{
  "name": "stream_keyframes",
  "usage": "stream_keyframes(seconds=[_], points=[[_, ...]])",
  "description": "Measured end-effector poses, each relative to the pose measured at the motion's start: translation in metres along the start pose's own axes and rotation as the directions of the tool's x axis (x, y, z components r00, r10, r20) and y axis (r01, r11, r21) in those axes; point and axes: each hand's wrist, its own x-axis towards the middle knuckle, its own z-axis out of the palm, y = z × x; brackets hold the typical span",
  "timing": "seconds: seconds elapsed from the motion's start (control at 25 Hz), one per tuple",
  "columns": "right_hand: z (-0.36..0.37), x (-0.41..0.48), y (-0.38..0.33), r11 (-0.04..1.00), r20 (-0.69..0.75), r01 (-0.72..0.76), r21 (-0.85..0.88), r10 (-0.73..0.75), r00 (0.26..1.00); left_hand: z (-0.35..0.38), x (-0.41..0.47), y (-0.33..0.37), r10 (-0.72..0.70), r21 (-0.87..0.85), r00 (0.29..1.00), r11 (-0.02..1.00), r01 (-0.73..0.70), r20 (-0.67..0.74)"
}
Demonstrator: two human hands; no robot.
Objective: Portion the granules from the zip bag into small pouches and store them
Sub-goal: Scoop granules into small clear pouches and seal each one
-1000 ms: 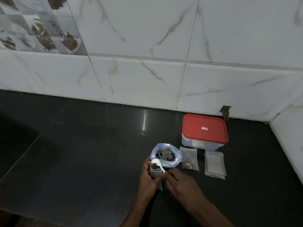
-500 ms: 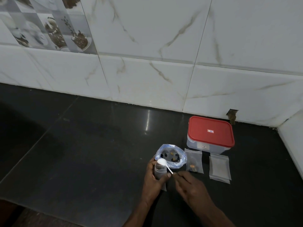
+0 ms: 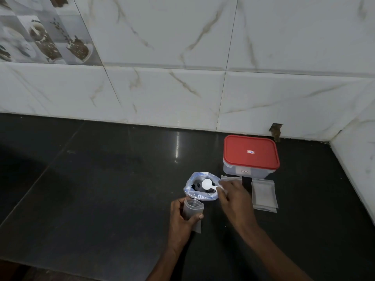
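The left hand (image 3: 182,218) grips a small pouch (image 3: 192,208) upright, mouth open. The right hand (image 3: 233,199) pinches a white spoon (image 3: 207,184) at the mouth of the zip bag (image 3: 199,196), over the granules (image 3: 195,187). A loaded spoon could spill crossing to the narrow pouch, or tip the floppy bag.

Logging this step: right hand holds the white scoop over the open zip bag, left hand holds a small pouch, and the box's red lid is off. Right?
One slip: the head view shows the red lid on the box, closed. The right hand holds the white scoop over the open zip bag; the left hand holds a small pouch.
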Motion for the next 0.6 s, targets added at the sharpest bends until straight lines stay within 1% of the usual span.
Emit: stream_keyframes(seconds=[0.04, 0.08, 0.16, 0.2, 0.24, 0.28, 0.36, 0.4, 0.48, 0.56, 0.6], points=[[0.005, -0.012, -0.006, 0.998, 0.065, 0.007, 0.063, -0.011, 0.998, -0.002, -0.002, -0.002, -0.007, -0.027, 1.000, 1.000, 0.007, 0.000], [0.013, -0.024, -0.009, 0.990, 0.154, -0.033, 0.136, 0.012, 0.988, -0.003, -0.003, -0.004, -0.009, -0.032, 1.000, 0.999, 0.009, 0.000], [0.028, -0.038, -0.008, 0.933, 0.312, -0.222, 0.283, 0.129, 0.941, -0.003, -0.005, -0.007, -0.003, -0.021, 1.000, 1.000, 0.004, 0.016], [0.032, -0.040, -0.005, 0.878, 0.358, -0.324, 0.352, 0.193, 0.913, -0.003, -0.006, -0.007, -0.005, -0.029, 1.000, 1.000, 0.006, 0.031], [0.034, -0.039, -0.002, 0.815, 0.380, -0.398, 0.422, 0.239, 0.894, -0.004, -0.006, -0.008, -0.018, -0.040, 0.999, 0.999, 0.020, 0.043], [0.033, -0.036, 0.002, 0.764, 0.368, -0.430, 0.480, 0.270, 0.890, -0.004, -0.005, -0.007, -0.040, -0.054, 0.998, 0.998, 0.043, 0.054], [0.024, -0.030, 0.008, 0.699, 0.297, -0.425, 0.575, 0.305, 0.905, -0.003, -0.004, 0.000, -0.074, -0.103, 0.993, 0.991, 0.083, 0.086], [0.018, -0.027, 0.009, 0.662, 0.297, -0.423, 0.618, 0.302, 0.906, -0.001, -0.004, 0.005, -0.079, -0.133, 0.991, 0.987, 0.093, 0.105], [0.007, -0.025, 0.009, 0.576, 0.388, -0.446, 0.685, 0.230, 0.892, 0.005, -0.004, 0.018, -0.066, -0.186, 0.991, 0.979, 0.088, 0.120], [0.003, -0.030, 0.008, 0.548, 0.473, -0.465, 0.696, 0.138, 0.870, 0.014, -0.004, 0.030, -0.068, -0.259, 0.991, 0.961, 0.097, 0.116], [0.005, -0.033, 0.008, 0.552, 0.463, -0.447, 0.704, 0.120, 0.878, 0.019, -0.003, 0.035, -0.083, -0.293, 0.990, 0.949, 0.113, 0.113]])
